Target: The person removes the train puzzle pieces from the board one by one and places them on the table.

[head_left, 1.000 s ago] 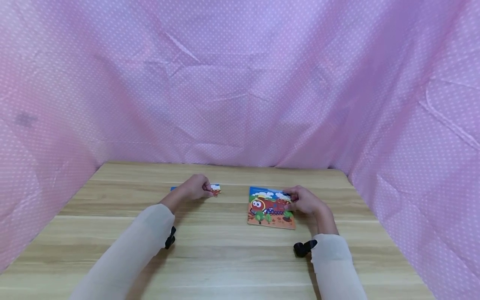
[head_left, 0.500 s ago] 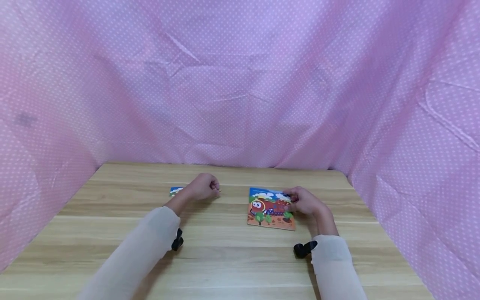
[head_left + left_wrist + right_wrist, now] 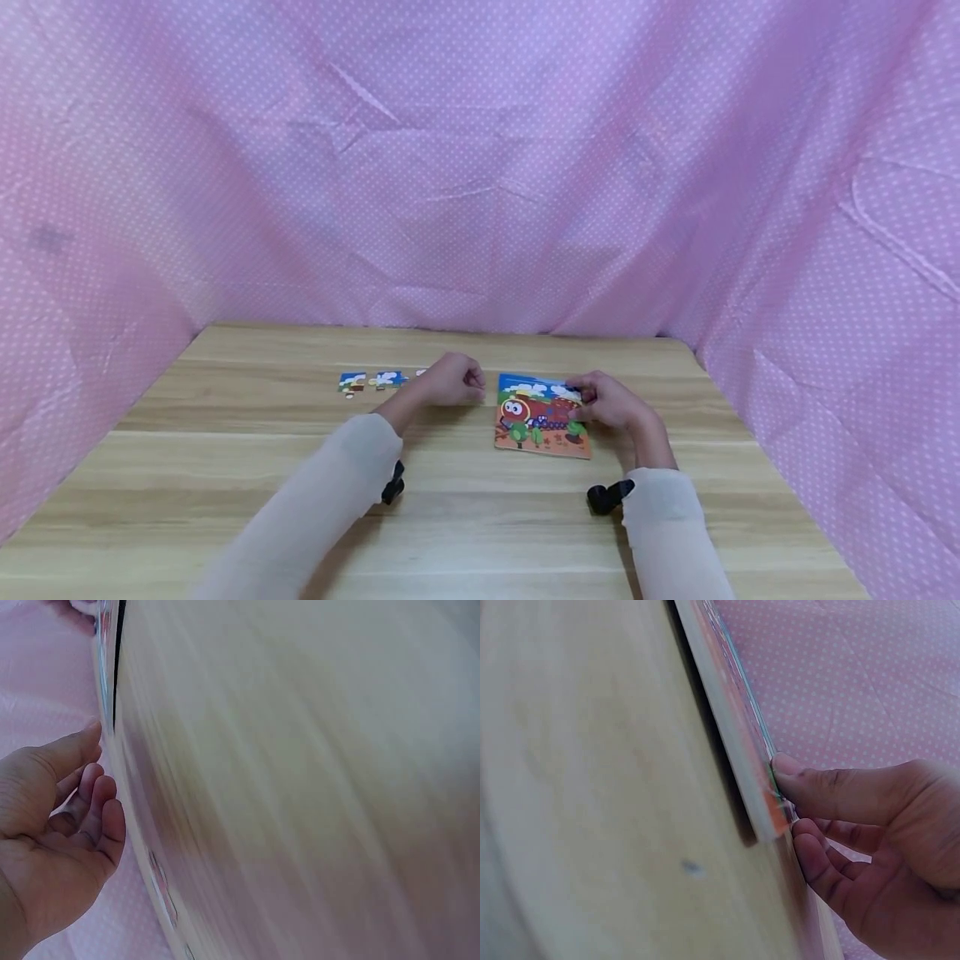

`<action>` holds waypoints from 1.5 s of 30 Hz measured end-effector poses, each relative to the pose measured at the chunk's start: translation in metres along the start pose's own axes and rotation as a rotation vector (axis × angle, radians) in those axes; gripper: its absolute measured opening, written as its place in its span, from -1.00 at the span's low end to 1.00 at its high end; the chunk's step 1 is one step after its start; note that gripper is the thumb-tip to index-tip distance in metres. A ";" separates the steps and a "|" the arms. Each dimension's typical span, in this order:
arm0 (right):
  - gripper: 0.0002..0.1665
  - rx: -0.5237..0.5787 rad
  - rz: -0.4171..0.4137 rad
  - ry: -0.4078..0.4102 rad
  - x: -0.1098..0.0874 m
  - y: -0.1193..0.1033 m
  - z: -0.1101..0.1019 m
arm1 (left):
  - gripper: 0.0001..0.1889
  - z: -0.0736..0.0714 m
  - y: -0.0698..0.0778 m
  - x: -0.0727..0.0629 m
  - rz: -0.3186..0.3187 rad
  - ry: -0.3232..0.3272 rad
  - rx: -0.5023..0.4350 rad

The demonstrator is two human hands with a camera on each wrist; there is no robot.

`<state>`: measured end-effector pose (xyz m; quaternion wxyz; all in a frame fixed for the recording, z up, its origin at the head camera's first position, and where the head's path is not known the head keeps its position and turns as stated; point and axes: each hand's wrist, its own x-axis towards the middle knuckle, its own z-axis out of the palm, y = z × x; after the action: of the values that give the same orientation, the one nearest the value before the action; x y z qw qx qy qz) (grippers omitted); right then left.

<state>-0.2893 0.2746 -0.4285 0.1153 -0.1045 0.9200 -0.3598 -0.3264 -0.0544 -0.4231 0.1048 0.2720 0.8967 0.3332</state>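
A square jigsaw puzzle board (image 3: 534,437) lies flat on the table, printed with a red train that has big eyes, clouds and green trees. My right hand (image 3: 609,400) holds its right edge. In the right wrist view the thumb (image 3: 832,791) presses on the picture side, with curled fingers by the edge. My left hand (image 3: 453,379) is over the table just left of the board, fingers loosely bent and nothing seen between them in the left wrist view. Left of it lie loose puzzle pieces: one (image 3: 352,382), a second (image 3: 389,378), and a third (image 3: 422,372) partly hidden behind the hand.
Wood-grain table (image 3: 480,517) beneath everything. A pink curtain (image 3: 480,192) with white dots encloses the back and both sides. Black wrist cameras (image 3: 602,499) sit at both sleeve cuffs.
My left hand has moved right, away from the piece it was pinching, which stays on the table in the row. More of the loose pieces show. The right hand and board have not moved.
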 end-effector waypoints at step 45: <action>-0.31 0.054 0.034 -0.011 0.002 0.002 -0.001 | -0.69 0.035 0.036 0.017 -0.154 -0.112 -0.007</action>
<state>-0.2915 0.2762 -0.4299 0.1290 -0.0878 0.9108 -0.3822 -0.3122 -0.0034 -0.4254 0.1810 0.2203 0.9065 0.3115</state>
